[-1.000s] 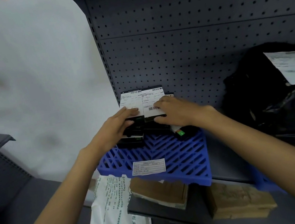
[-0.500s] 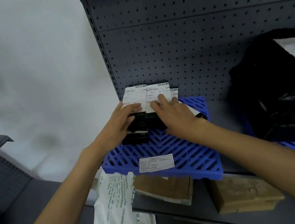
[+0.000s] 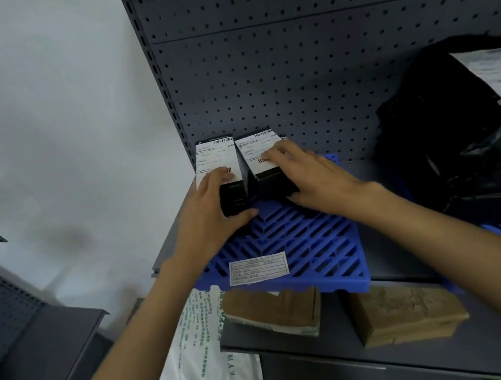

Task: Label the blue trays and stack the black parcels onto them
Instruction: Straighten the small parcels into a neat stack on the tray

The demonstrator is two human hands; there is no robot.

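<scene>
Head view. We see 2 black parcels, the left parcel [image 3: 216, 157] and the right parcel [image 3: 252, 151], standing side by side at the back of the blue tray [image 3: 312, 246], near the pegboard [image 3: 320, 60]. The left hand [image 3: 210, 213] grips the left parcel, thumb at its front; the right hand [image 3: 310, 176] clasps the right parcel. A white label [image 3: 258, 268] lies at the tray's front edge.

Stockroom: pegboard shelving [image 3: 320, 60], labelled parcels [image 3: 238, 165], blue trays [image 3: 303, 247].

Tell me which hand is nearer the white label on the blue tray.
Left. The left hand grips a black parcel just behind the label; the right hand sits farther back-right.
</scene>
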